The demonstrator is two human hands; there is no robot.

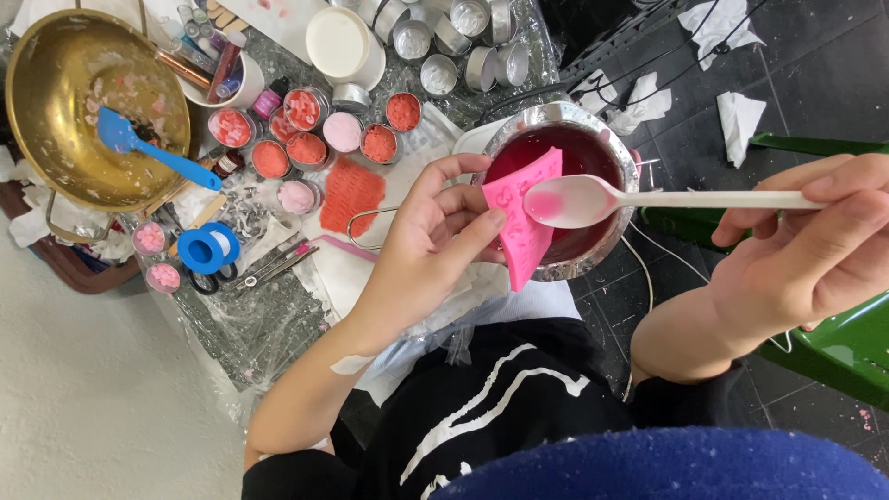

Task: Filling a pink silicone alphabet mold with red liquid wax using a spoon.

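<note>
Hands first: left hand (435, 243) is pinched on a pink mold (524, 220), thumb on the front face near its lower left edge, fingers curled behind the top left corner. Mold sits tilted, upper half over the pot (561, 190), bottom corner hanging below the pot's rim toward the lap.

Right hand (815, 248) is closed on the far end of a white spoon (648, 199), fingers wrapped over the handle, thumb underneath afaict. Handle runs roughly level across the frame to the left, so the bowl ends up well away from the grip, right over the pot and touching or just beside the mold's right edge. Bowl has a bit of pink liquid in it.

Pot is a small metal one w/ dark red liquid, wire handle sticking out left.

Other stuff on the table, all covered in crinkly foil/plastic:
- brass bowl (93, 106) top left w/ a blue spatula (153, 148) lying in it
- bunch of little tins (306, 134) w/ red and pink fill, just left of the pot
- empty tins (454, 42) at the top
- blue tape roll (208, 248) next to scissors (204, 278)
- white tub (343, 46)

Crumpled tissues (732, 69) on the dark floor, right side.
</note>
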